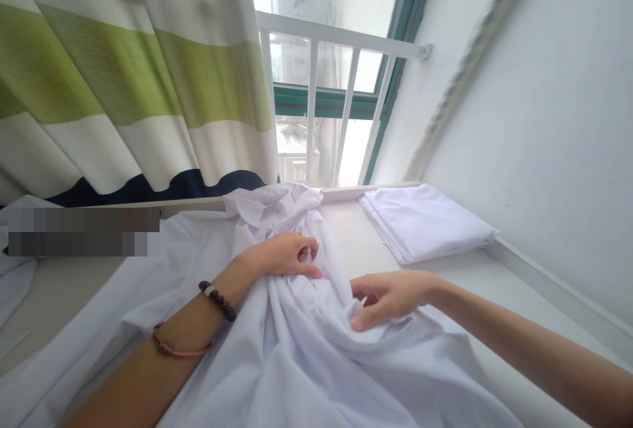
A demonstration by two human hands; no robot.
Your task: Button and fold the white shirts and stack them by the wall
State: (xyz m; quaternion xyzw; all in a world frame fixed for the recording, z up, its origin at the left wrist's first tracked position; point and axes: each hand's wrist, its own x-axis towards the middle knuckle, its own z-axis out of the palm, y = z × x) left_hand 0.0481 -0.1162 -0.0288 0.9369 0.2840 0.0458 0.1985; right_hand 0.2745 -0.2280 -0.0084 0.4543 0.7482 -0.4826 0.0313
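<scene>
far left there's a striped curtain (123,85) hanging down to the back edge of the counter (356,237), and the loose white sheet (297,362) spreads out from under it toward the camera. the left arm comes in over the sheet with a copper bangle (178,347) and a dark bead bracelet (217,301) on the wrist. the left hand (281,255) sits on top of the bunched-up ridge in the middle, fingers curled in with a fold of cloth caught in them, so that grip is closed on the sheet.

just right of it and a bit nearer the camera, the right hand (390,296) has its thumb and fingers pinched narrow on another ridge of the same sheet. the cloth runs between the two grips in loose creases, and most of it lies below and to the left of them, draped over the counter.

imo the way to handle this well is to find an actual edge or hem in each grip rather than a random wad, then draw the hands apart so the creases between them pull flat. what's in the left grip looks more like a handful than an edge.

further right a folded white cloth (425,220) lies flat on the counter by the wall (544,151), well apart from both hands.
</scene>
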